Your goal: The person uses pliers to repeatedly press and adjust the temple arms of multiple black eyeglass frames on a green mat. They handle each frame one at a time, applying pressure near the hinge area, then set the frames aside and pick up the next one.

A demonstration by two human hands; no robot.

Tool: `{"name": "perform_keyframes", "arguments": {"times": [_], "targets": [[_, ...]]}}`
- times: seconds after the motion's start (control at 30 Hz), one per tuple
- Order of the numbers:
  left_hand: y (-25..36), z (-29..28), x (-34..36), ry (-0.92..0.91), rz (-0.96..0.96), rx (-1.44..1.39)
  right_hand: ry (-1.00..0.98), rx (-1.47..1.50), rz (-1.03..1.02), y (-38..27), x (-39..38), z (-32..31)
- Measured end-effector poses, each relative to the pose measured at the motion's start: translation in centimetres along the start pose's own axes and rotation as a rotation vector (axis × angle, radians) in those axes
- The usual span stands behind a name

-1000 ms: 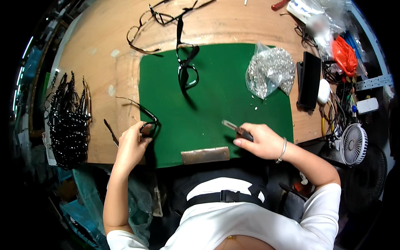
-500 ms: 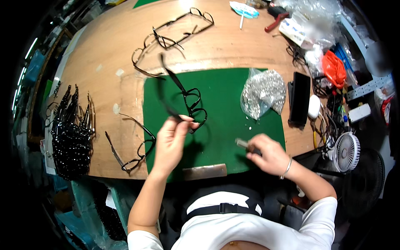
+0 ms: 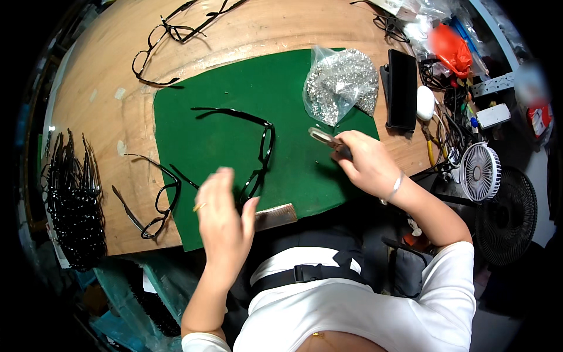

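Wooden worktop [image 3: 105, 111]; green mat [image 3: 305, 182] along its near side. Black glasses frame [image 3: 270, 125] on the mat, between the hands; near end beside the left thumb, contact cannot be told. Left hand [image 3: 221, 226]: spread, fingers extended, thumb apart, above the mat's front part. Right hand [image 3: 368, 161]: gripping a dark-handled tool [image 3: 324, 138], metal tip apart from the frame. Edges: metal strip [image 3: 275, 217] at the front, second frame [image 3: 177, 185] across the left, clear bag of silvery bits [image 3: 321, 100] at far right. Room: green span between black frame and tool; wider span beyond the frame.
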State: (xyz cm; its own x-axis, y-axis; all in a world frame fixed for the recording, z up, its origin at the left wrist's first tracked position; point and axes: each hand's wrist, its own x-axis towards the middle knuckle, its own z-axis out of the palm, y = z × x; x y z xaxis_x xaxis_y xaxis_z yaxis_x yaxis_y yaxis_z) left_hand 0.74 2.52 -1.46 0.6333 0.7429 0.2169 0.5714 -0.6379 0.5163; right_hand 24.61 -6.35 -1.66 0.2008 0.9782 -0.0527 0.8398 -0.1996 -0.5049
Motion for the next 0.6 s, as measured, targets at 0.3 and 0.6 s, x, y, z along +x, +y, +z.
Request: {"name": "perform_keyframes", "arguments": {"times": [0.3,0.6], "targets": [[1.6,-4.1,1.1,-0.062,-0.491,-1.324,-0.089,0.033,0.063,0.1,0.9,3.1],[3.6,-1.7,-1.1,-0.011,-0.281,-1.375,-0.089,0.0,0.038,-0.5,0.7,2.6]]}}
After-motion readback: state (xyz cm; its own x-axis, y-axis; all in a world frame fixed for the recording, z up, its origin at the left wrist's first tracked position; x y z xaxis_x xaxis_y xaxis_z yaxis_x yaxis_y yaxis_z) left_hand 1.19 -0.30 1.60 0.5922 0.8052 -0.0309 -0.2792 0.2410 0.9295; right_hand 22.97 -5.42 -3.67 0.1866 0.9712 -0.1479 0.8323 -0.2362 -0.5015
